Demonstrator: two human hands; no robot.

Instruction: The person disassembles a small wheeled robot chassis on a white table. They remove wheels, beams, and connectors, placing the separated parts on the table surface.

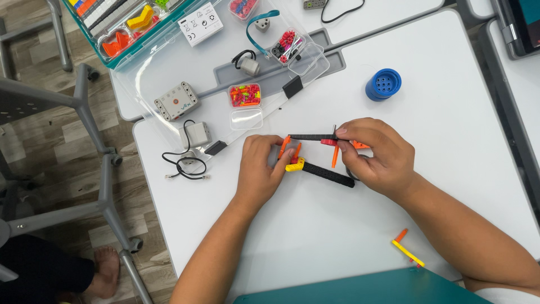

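Both my hands hold a small construction-kit assembly of black beams with orange, red and yellow connector pieces, just above the white table. My left hand grips its left end, where an orange piece and a yellow corner piece meet. My right hand pinches the upper black beam and a red piece at the right end. A lower black beam runs diagonally between the hands.
A clear lid holds small boxes of red and orange pins, a grey control brick and grey motors with cables. A blue round part lies at the back right. Loose yellow and orange pieces rest near a teal tray.
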